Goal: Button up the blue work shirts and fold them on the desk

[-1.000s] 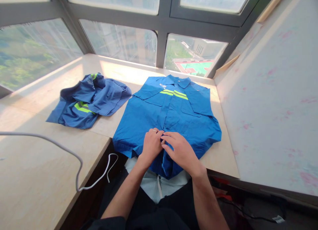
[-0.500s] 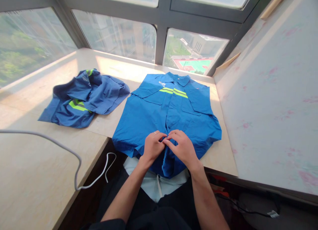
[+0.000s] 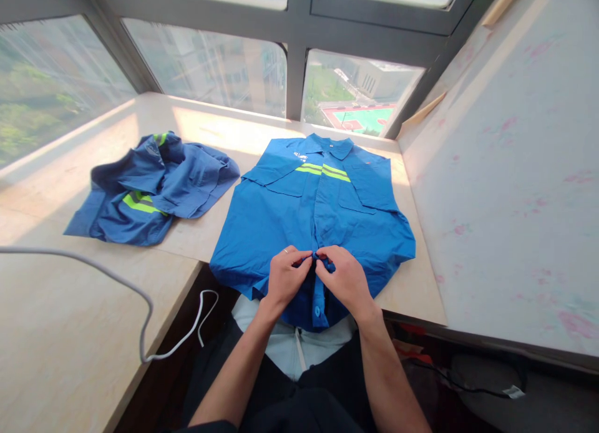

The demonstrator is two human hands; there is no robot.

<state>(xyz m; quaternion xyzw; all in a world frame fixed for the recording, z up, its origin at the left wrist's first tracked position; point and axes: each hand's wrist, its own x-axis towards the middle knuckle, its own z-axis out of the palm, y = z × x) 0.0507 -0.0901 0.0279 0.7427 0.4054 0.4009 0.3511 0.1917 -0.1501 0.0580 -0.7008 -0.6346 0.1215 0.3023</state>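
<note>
A bright blue work shirt (image 3: 281, 214) with yellow-green reflective stripes lies spread face up on the light counter (image 3: 70, 333), its hem hanging over the front edge. My left hand (image 3: 285, 277) and my right hand (image 3: 344, 277) meet at the shirt's front placket near the hem. Both pinch the fabric edges together between thumb and fingers. A ring shows on my left hand. One button (image 3: 317, 310) is visible below my hands on the hanging part.
A second, darker blue shirt (image 3: 150, 186) lies crumpled to the left. A white cable (image 3: 140, 302) runs across the left counter and loops off its edge. Windows stand behind, and a pale stained wall (image 3: 505, 171) rises on the right.
My hands have drawn closer together and now pinch the placket; the fabric below them has opened out, showing a button. The camera view has shifted slightly.
</note>
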